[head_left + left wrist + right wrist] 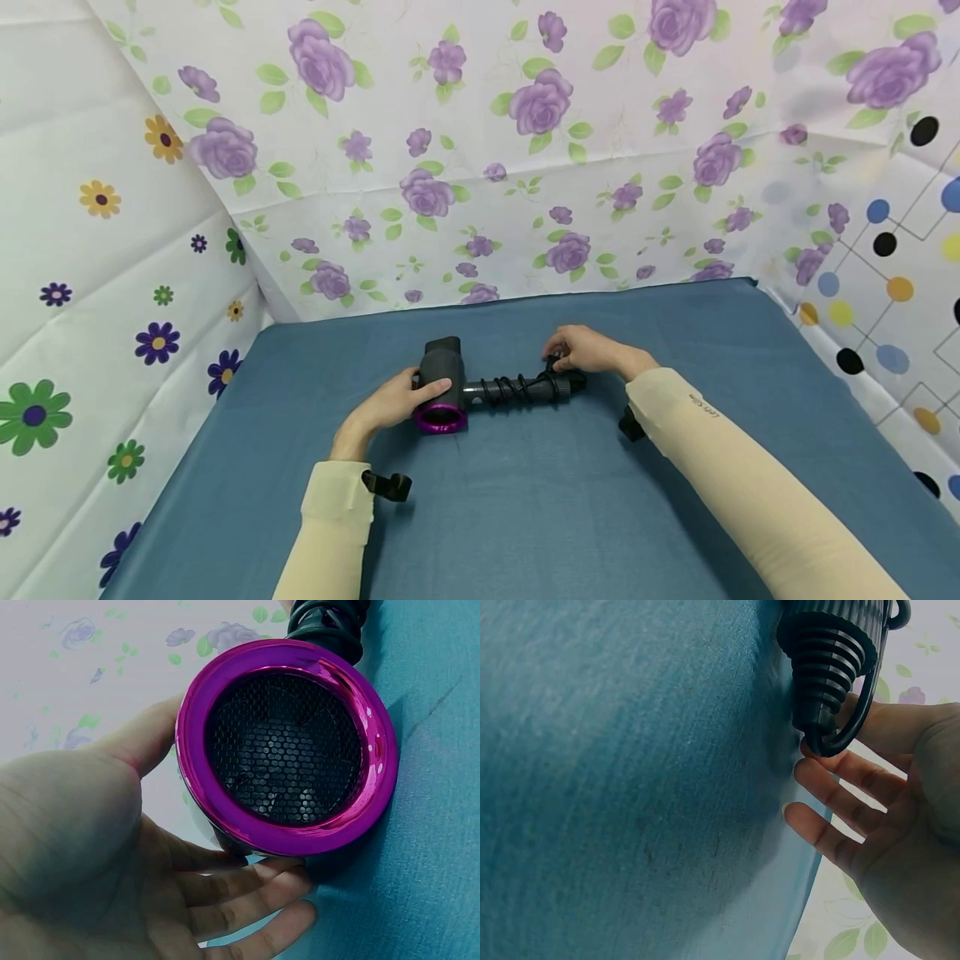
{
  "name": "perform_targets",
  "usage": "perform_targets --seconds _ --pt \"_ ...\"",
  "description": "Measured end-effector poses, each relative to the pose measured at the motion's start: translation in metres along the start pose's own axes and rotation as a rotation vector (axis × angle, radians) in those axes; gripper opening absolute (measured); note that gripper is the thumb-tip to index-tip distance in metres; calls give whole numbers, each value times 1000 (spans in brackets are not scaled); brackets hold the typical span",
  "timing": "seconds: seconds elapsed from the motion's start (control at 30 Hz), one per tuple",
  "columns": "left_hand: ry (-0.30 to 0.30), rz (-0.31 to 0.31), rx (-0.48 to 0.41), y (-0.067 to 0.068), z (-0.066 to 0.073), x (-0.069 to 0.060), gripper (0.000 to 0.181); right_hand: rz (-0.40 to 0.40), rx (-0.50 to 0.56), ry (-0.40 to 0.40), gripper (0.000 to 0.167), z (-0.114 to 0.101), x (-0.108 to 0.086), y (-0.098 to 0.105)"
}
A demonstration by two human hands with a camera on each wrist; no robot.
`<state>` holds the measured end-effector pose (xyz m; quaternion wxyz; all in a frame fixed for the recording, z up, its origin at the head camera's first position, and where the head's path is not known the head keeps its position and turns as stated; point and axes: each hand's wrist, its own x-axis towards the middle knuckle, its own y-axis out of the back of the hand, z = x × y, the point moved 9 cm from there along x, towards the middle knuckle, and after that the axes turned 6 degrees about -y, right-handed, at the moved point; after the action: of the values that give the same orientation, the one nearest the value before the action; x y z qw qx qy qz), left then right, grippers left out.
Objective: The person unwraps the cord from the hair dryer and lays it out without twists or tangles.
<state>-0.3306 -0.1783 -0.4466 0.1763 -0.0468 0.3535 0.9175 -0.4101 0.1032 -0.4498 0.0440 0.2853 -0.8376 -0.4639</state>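
A dark grey hair dryer (442,371) lies on the blue cloth, its handle pointing right with a black cord (513,389) wound round it. My left hand (390,400) grips the barrel, thumb on top; the left wrist view shows the magenta intake ring (191,742) and the left hand's (142,855) fingers along the barrel's side. Beyond the handle's end, my right hand (588,350) pinches a dark part of the cord. In the right wrist view, the ribbed handle end (825,667) and a cord loop partly hide the right hand's (885,795) thumb and index finger.
Blue cloth (510,508) covers the table. Floral sheets (465,100) hang behind it and at the left, and a dotted sheet (885,333) hangs at the right. Small black wrist mounts stick out by both cuffs.
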Motion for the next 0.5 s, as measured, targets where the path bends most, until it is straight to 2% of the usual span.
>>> perform_targets --seconds 0.3,0.5 --pt "23 18 -55 1 -4 0 96 -17 24 14 20 -2 1 2" --pt "28 25 -70 2 -3 -1 96 -33 101 31 19 -5 -2 7"
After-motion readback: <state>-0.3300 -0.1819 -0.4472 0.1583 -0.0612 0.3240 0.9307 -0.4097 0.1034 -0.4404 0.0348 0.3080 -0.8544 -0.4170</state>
